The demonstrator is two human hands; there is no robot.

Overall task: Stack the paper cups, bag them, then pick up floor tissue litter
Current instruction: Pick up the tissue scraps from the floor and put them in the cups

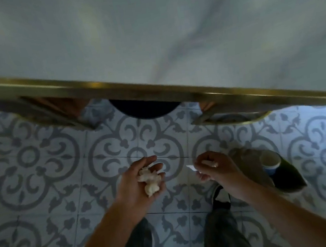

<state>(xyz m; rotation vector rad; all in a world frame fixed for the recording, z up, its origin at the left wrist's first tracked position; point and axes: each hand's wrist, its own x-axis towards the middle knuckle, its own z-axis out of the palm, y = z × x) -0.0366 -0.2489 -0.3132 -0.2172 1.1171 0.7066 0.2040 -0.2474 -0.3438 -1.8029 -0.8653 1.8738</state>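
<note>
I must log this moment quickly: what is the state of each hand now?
Left hand: cupped, holding crumpled white tissue wads.
Right hand: closed in a pinch grip on a small white tissue scrap.

Home dining area; marble table (166,29); patterned tiles (27,157)

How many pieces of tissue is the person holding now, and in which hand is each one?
2 at least: a crumpled tissue wad lies in the left hand, and a small white tissue scrap is pinched by the right hand. The wad may contain several pieces.
</note>
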